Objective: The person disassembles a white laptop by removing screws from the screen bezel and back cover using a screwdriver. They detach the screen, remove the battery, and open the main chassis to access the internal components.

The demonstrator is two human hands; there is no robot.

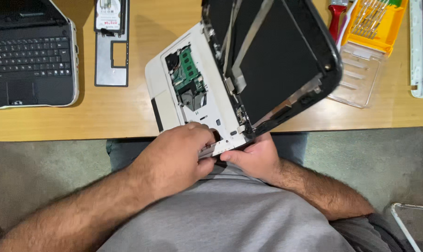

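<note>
A white laptop base lies upside down, partly over the table's front edge, with an open bay showing a green memory board and a fan. Its black screen lid stands tilted open to the right, bare metal brackets showing on its back. My left hand grips the near corner of the base from above, fingers curled over the edge. My right hand holds the same near edge from below, by the hinge, thumb pressed on a white strip.
A second black laptop sits open at the far left. A grey cover plate lies beside it. At the far right are a yellow screwdriver-bit case with clear lid, a red-handled tool and a white strip.
</note>
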